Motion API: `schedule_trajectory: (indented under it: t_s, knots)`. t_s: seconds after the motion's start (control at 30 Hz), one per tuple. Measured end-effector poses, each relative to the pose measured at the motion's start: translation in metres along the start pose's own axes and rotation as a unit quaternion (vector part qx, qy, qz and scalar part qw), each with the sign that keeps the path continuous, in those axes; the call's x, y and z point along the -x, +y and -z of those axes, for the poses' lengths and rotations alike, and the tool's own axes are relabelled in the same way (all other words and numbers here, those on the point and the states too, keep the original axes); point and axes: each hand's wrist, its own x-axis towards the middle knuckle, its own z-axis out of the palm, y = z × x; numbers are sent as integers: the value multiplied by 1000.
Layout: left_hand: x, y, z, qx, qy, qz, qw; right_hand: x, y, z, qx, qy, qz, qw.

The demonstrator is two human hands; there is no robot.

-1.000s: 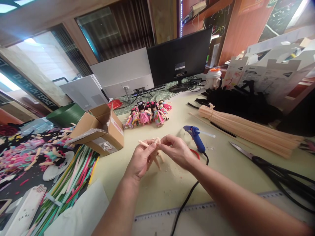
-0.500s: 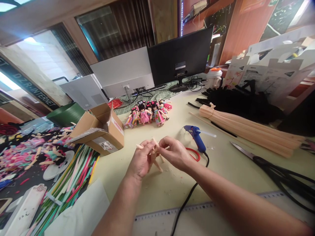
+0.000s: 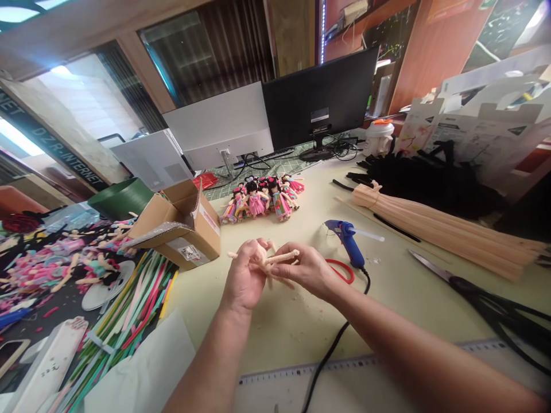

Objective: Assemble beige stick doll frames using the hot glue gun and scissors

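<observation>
Between my hands is a small doll body (image 3: 282,258) of beige pipe cleaners, with several limbs sticking out to both sides. My left hand (image 3: 246,276) is closed around its left part, thumb on top. My right hand (image 3: 306,269) pinches the limbs on the right side. A blue glue gun (image 3: 349,244) with a clear glue stick lies on the table just right of my hands. Beyond them stands a group of finished small dolls (image 3: 262,199) with black hair and colourful dresses.
At left are an open cardboard box (image 3: 202,244), a bundle of coloured pipe cleaners (image 3: 129,304) and a pile of doll parts (image 3: 55,258). Large scissors (image 3: 460,281) and a beige pipe-cleaner bundle (image 3: 430,223) lie right. The glue gun's black cord (image 3: 329,347) crosses the table and a ruler (image 3: 310,370).
The doll body has been turned between my hands, so a limb now points right across my right fingers. My right hand has shifted its pinch; the view has moved slightly.
</observation>
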Motion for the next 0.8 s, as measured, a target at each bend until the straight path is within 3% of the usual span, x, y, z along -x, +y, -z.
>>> schedule_trajectory:
  t_s: [0.17, 0.37, 0.6, 0.8]
  knots:
    - [3, -4, -2, 14, -31, 35, 999, 2, -6, -6, 95, 19, 59, 994]
    - [1, -6, -1, -31, -57, 9, 998, 3, -12, -6, 201, 52, 86, 974]
    - [2, -8, -5, -33, -83, 8, 996, 4, -10, -5, 198, 60, 81, 975]
    - [0, -11, -3, -23, -61, 4, 998, 5, -12, -5, 203, 58, 85, 974]
